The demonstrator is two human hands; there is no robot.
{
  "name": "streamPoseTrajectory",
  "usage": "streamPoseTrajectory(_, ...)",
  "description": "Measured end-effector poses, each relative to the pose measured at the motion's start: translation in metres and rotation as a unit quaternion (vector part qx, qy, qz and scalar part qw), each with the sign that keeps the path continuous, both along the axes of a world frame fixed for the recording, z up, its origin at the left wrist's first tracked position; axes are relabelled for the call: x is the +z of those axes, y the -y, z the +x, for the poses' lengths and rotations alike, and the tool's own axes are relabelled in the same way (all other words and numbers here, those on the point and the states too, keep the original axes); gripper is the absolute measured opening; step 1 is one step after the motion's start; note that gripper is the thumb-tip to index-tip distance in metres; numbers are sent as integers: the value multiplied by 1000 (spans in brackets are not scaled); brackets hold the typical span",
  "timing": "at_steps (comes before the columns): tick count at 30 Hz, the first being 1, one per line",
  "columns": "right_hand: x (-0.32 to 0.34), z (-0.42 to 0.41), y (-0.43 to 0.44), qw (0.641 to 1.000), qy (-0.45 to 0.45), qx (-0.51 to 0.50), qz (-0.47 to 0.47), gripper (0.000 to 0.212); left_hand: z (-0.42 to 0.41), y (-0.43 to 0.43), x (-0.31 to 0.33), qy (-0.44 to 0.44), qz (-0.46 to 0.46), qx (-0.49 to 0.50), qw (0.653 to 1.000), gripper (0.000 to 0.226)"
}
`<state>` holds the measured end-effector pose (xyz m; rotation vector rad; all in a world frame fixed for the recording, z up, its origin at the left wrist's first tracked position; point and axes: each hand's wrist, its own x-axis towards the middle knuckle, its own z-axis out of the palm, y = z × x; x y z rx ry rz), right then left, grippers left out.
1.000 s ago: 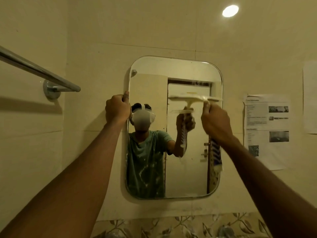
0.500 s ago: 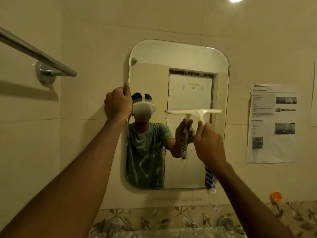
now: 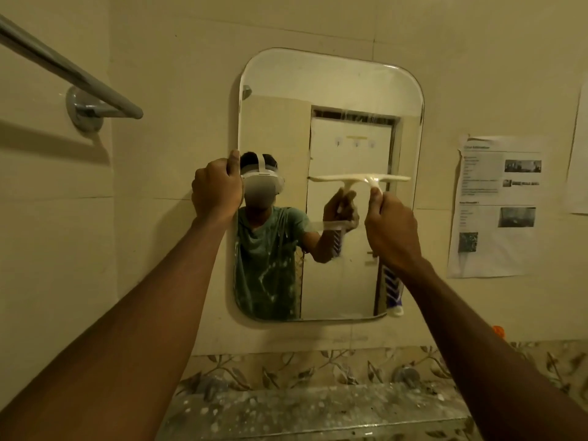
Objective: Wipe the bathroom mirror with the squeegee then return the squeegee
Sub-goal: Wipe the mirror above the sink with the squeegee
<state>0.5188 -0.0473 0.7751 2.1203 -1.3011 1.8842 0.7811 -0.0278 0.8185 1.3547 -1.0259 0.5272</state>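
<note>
A rounded rectangular mirror [image 3: 331,90] hangs on the tiled wall. My left hand [image 3: 216,189] grips its left edge at mid height, thumb up along the rim. My right hand [image 3: 393,230] grips the handle of a white squeegee [image 3: 366,179], whose blade lies level against the glass on the mirror's right half, about halfway down. The blue-striped lower end of the handle [image 3: 392,291] sticks out below my wrist. A person in a green shirt shows in the glass.
A chrome towel bar [image 3: 73,74] juts from the wall at upper left. Printed paper sheets [image 3: 496,205] are stuck to the wall right of the mirror. A speckled ledge [image 3: 318,409] with leaf-patterned tiles runs below. A small orange object [image 3: 498,331] sits at lower right.
My right hand has drawn the squeegee down the right half of the mirror from near the top toward the middle. My left hand has stayed on the mirror's left edge.
</note>
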Motion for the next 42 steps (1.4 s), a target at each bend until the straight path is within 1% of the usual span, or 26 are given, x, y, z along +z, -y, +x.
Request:
streamPoseTrajectory(2,-7,4,6,1000,2,9,2,40,0,1,-3,9,-10,2,1000,54)
streamPoseTrajectory(6,-68,10,5,1000,-3,6,22,33,0,3,-5,24,-29,6,999,55)
streamPoseTrajectory(8,-100,14,-2,999,0,-3,40,27,2,6,-5,28,-31,9,999,56)
streamPoseTrajectory(11,-142,17,-11,997,2,-19,76,25,5,9,-9,32,-26,13,999,57)
streamPoseTrajectory(14,-167,16,-21,993,-9,-21,112,23,4,7,-16,25,-20,8,999,57)
streamPoseTrajectory(18,-159,13,-31,992,-11,-16,124,27,2,1,-23,6,-5,7,1000,57)
streamPoseTrajectory(21,-120,9,-29,996,0,-6,86,30,2,-2,-31,-6,0,0,1000,56)
streamPoseTrajectory(24,-75,4,-13,998,10,-24,51,38,1,-3,-35,-10,4,1,1000,54)
streamPoseTrajectory(26,-71,4,-6,998,5,-32,45,39,1,-3,-36,-8,5,4,1000,54)
streamPoseTrajectory(33,-152,8,-16,993,4,-40,110,28,5,0,-42,-18,-12,-17,1000,52)
streamPoseTrajectory(39,-200,8,-25,987,-13,-41,155,31,4,1,-46,-36,-20,-22,999,50)
streamPoseTrajectory(42,-206,5,-27,986,-15,-38,159,36,0,0,-49,-50,-21,-21,998,47)
